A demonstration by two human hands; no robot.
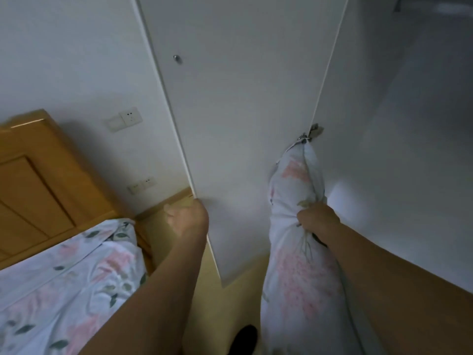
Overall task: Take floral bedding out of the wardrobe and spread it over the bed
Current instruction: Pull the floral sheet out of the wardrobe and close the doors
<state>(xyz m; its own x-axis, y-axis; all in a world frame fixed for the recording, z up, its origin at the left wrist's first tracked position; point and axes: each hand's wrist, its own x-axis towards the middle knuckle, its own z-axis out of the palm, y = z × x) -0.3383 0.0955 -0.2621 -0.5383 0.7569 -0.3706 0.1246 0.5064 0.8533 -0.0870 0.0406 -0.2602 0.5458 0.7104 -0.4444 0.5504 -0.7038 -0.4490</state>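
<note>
far left there's a wooden headboard (38, 172) with floral bedding on the bed (66, 283) below it. a socket (130, 117) sits on the wall. the left hand (185, 220) is curled at the edge of the white wardrobe door (230, 124), a bit blurry so can't tell how tight the grip is. right hand (316, 218) has a fistful of the bedding (294, 252), which hangs bunched from the door gap down toward the floor (204, 303).

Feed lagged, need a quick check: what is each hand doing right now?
Left hand: at the edge of the wardrobe door; blurred, grip cannot be told.
Right hand: gripping the bunched floral bedding.
</note>
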